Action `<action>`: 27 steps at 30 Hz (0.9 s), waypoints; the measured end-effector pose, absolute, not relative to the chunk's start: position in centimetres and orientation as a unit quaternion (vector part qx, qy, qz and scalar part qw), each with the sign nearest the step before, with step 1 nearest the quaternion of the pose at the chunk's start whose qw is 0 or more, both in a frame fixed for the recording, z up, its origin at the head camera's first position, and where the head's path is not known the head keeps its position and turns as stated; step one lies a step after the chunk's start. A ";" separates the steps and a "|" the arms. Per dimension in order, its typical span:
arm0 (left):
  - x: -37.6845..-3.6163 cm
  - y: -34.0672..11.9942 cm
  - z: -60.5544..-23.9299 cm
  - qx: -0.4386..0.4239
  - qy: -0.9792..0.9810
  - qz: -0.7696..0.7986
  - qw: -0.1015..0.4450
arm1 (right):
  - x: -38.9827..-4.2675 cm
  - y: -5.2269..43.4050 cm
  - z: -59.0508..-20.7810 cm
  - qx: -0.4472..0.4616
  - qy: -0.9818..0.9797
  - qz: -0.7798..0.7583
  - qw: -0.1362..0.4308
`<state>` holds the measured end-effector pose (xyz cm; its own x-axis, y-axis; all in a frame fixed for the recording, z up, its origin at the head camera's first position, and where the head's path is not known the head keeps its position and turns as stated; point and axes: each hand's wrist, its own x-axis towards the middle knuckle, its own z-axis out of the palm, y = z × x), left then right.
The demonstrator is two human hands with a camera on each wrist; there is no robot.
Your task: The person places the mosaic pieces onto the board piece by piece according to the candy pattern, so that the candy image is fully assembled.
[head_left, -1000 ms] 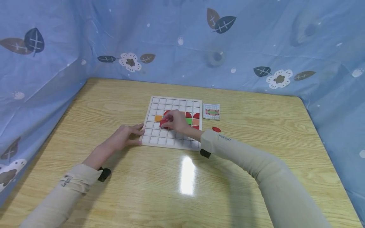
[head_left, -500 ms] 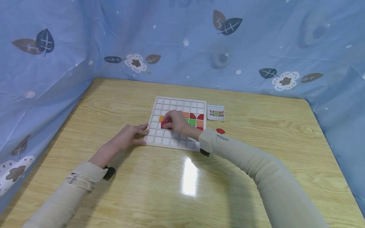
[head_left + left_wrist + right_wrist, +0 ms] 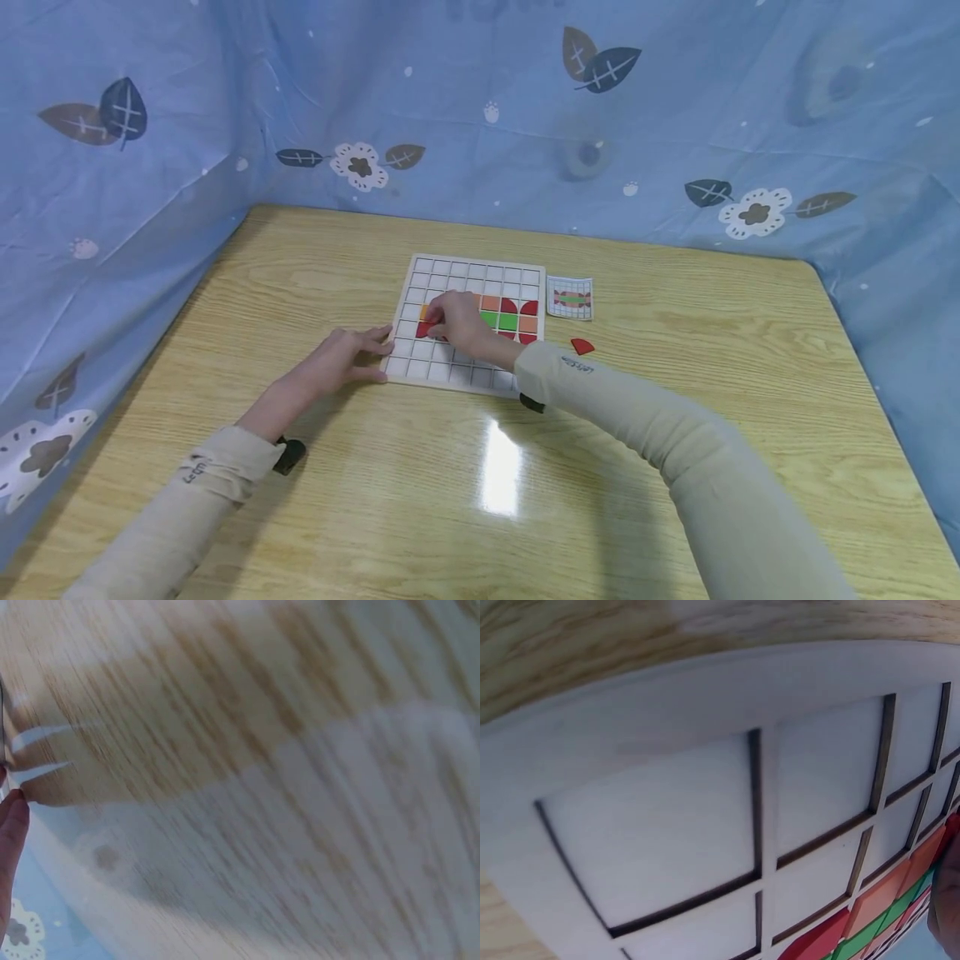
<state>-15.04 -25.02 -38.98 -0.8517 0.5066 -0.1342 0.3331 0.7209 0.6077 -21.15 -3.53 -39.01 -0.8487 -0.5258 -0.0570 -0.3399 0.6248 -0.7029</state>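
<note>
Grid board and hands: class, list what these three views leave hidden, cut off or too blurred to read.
- Head view: the right hand covers the red piece and the cells beneath it on the grid board.
- Head view: the pattern card is too small to read.
- Left wrist view: blurred wood; only fingers show at the edge.
- Right wrist view: the board is cut off and the hand barely shows.

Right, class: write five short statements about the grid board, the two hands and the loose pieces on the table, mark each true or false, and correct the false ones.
1. The right hand is over the grid board, at a red piece. True.
2. The left hand is lifted high above the table. False: it rests by the board's left edge.
3. A small pattern card lies right of the board. True.
4. A loose red piece lies on the table, off the board. True.
5. Every board cell is filled. False: most cells are bare.
</note>
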 end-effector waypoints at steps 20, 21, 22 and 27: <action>-15.1 -24.6 -38.9 0.222 0.924 0.272 0.151 | -21.1 2.2 -39.1 -0.219 0.845 -0.482 0.074; -15.1 -24.6 -38.9 0.223 0.924 0.272 0.149 | -21.0 3.0 -39.0 -0.212 0.839 -0.495 0.077; -15.1 -24.6 -38.9 0.226 0.924 0.271 0.148 | -20.9 3.9 -39.0 -0.205 0.834 -0.506 0.079; -15.1 -24.8 -38.9 0.226 0.922 0.278 0.148 | -20.6 8.1 -38.8 -0.176 0.804 -0.558 0.100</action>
<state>-15.09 -24.77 -38.87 -0.8542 0.4989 -0.1463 0.3344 0.7428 0.5800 -20.62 8.13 -38.80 -0.9179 -0.3952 0.0352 -0.1712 0.3144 -0.9337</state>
